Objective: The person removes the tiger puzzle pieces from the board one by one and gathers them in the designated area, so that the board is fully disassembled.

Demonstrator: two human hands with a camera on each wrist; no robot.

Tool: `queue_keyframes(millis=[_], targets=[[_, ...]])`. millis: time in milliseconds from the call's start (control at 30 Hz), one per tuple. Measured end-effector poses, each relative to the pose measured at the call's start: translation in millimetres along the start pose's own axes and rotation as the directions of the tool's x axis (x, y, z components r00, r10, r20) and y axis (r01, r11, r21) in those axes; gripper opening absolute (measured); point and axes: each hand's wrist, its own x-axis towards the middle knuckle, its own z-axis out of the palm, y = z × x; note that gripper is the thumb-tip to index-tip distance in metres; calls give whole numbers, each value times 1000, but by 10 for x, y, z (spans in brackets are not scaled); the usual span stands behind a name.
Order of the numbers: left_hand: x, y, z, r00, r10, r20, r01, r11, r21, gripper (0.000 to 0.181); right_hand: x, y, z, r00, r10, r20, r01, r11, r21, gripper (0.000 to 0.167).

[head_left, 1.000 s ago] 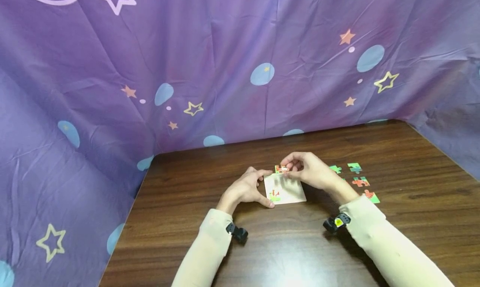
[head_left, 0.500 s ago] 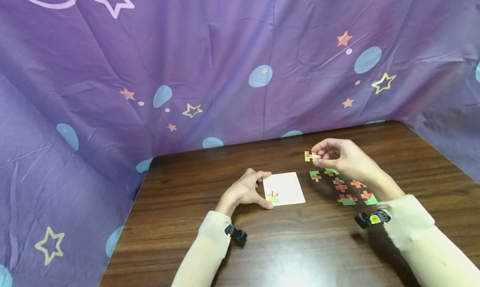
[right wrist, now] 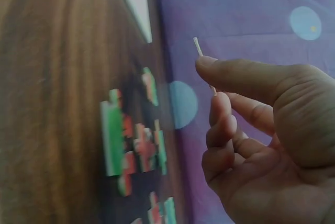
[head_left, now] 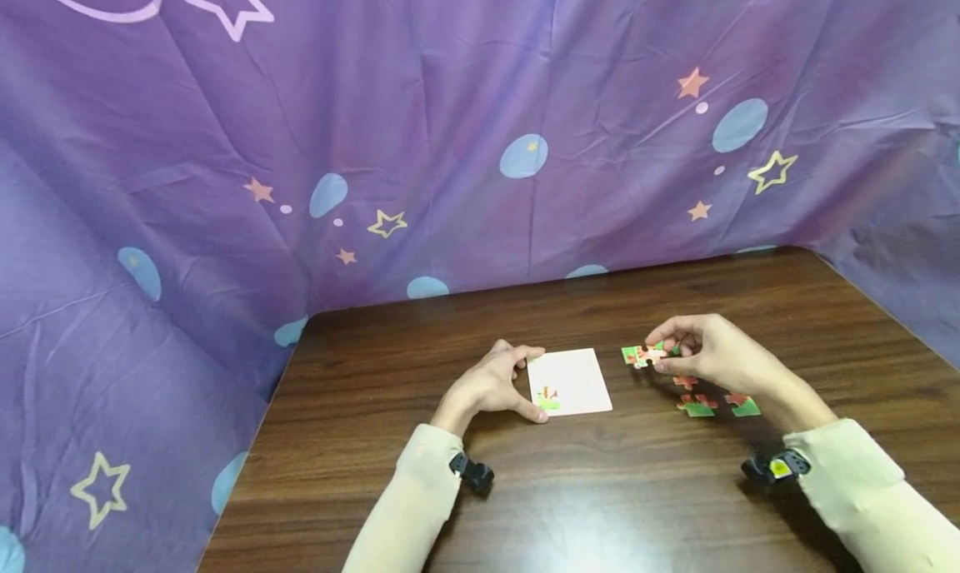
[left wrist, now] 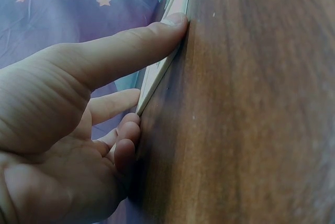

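Observation:
My right hand point(head_left: 723, 352) pinches a small jigsaw piece point(head_left: 650, 356) between thumb and fingers. In the right wrist view this held piece point(right wrist: 198, 47) is edge-on, above the table. A green and red jigsaw piece point(head_left: 628, 355) lies just below or behind it. At the table's middle lies a square white puzzle board point(head_left: 577, 377), with a green and red picture patch in its near left corner. My left hand point(head_left: 491, 381) holds the board's left side, thumb at the near corner and index finger at the far one. Its other fingers are bent beside the edge in the left wrist view.
Several loose jigsaw pieces lie right of the board, including a green and red one point(head_left: 697, 405) and another point(head_left: 742, 404). My right hand covers some of them. A purple star-patterned curtain point(head_left: 480, 98) stands behind the brown wooden table point(head_left: 360, 440).
My right hand has carried the pinched piece from above the board's far edge to the right, then lower over the loose pieces. The left hand and the board have stayed in place.

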Motion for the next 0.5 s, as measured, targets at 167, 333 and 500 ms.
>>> queue_keyframes(millis=[167, 333, 500], targets=[[-23, -10, 9, 1000, -15, 4, 15, 1000, -19, 107, -7, 72, 68, 998, -6, 63, 9, 999, -48, 26], [-10, -9, 4, 1000, -23, 3, 23, 999, -23, 107, 0, 79, 102, 998, -2, 68, 12, 989, -150, 26], [6, -13, -6, 1000, -29, 8, 29, 999, -28, 107, 18, 91, 130, 997, -2, 74, 16, 983, -183, 26]])
